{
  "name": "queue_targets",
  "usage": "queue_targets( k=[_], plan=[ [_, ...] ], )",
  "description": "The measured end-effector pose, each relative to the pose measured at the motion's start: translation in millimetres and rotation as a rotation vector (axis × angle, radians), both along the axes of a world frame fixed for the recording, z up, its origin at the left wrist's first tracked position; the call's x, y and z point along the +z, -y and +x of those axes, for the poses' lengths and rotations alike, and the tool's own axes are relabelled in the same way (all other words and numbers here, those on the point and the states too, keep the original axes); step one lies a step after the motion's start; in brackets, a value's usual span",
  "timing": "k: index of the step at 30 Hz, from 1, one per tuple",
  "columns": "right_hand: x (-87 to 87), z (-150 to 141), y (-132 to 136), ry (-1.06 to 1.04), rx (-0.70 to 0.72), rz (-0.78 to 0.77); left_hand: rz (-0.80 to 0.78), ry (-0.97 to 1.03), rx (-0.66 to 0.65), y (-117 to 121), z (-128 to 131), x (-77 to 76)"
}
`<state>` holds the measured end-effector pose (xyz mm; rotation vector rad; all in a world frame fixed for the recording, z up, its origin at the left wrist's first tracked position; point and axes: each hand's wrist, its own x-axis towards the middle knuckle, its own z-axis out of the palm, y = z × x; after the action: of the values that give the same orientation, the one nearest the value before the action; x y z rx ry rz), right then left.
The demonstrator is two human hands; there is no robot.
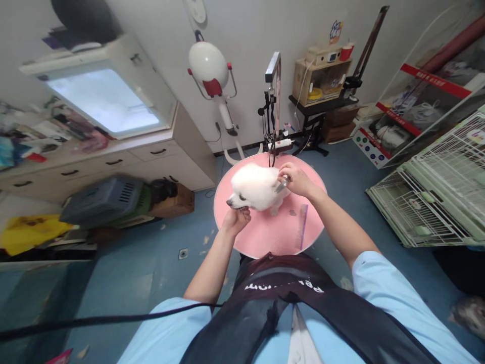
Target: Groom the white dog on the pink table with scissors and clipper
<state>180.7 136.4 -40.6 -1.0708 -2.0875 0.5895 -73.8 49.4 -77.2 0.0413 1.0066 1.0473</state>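
Observation:
A fluffy white dog [257, 182] is on a round pink grooming table [265, 232], its head turned to the left. Beneath its muzzle, my left hand [237, 221] has its fingers curled around the chin. My right hand [297, 180] is at the right side of the dog's head, closed on silver scissors [282, 185]; their blades lie close against the fur and the tips are hard to make out. A purple comb [303, 226] lies on the table's right side, near a small greyish tuft [293, 213].
A metal grooming post [273, 68] with dark cords rises behind the table. A white dryer [208, 65] stands at the back. Wire cages [424, 207] are on the right; drawers [113, 162] and a pet carrier [109, 202] are on the left. A black cord [113, 319] crosses at lower left.

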Motion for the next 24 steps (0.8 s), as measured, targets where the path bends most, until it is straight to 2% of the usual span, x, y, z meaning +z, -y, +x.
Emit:
queue_targets(
  k=[3,5,6,8,9,10,11,12,13,14,16,18,21,24],
  plan=[
    [8.7,-0.5,7.2,-0.021,0.001,-0.012,0.000,-0.139,-0.037,-1.2,-5.6,-2.4],
    [16.7,-1.8,11.2,-0.009,0.000,-0.033,0.019,-0.431,0.006,-1.4,-14.6,-1.8],
    [21.3,-2.6,12.9,0.005,-0.003,-0.051,0.056,-0.629,0.084,-1.0,-19.4,0.6],
    [31.5,-4.1,15.9,0.045,-0.020,-0.097,0.249,-1.025,0.294,0.6,-24.5,11.4],
    [36.6,-4.9,17.1,0.069,-0.033,-0.118,0.415,-1.184,0.363,1.3,-22.7,20.1],
    [41.5,-5.6,18.2,0.095,-0.048,-0.134,0.613,-1.313,0.376,1.4,-17.0,30.5],
    [46.1,-6.4,19.2,0.119,-0.063,-0.142,0.822,-1.423,0.309,0.5,-7.5,42.2],
    [50.3,-7.2,20.0,0.141,-0.077,-0.143,1.005,-1.520,0.184,-1.7,5.2,54.4],
    [54.1,-8.0,20.6,0.162,-0.087,-0.140,1.131,-1.618,0.025,-5.1,20.0,66.4],
    [57.5,-8.9,21.2,0.183,-0.096,-0.135,1.190,-1.723,-0.125,-9.8,35.5,77.5],
    [63.3,-11.0,21.5,0.220,-0.118,-0.131,1.151,-1.921,-0.369,-20.7,63.2,94.7],
    [67.4,-13.1,20.1,0.253,-0.149,-0.144,1.061,-2.033,-0.516,-30.7,81.1,103.7],
    [68.7,-13.4,13.3,0.240,-0.156,-0.185,1.035,-2.022,-0.560,-41.2,89.0,104.6],
    [59.7,-6.0,5.4,0.108,-0.146,-0.239,1.075,-1.912,-0.550,-50.7,85.2,99.9]
  ],
)
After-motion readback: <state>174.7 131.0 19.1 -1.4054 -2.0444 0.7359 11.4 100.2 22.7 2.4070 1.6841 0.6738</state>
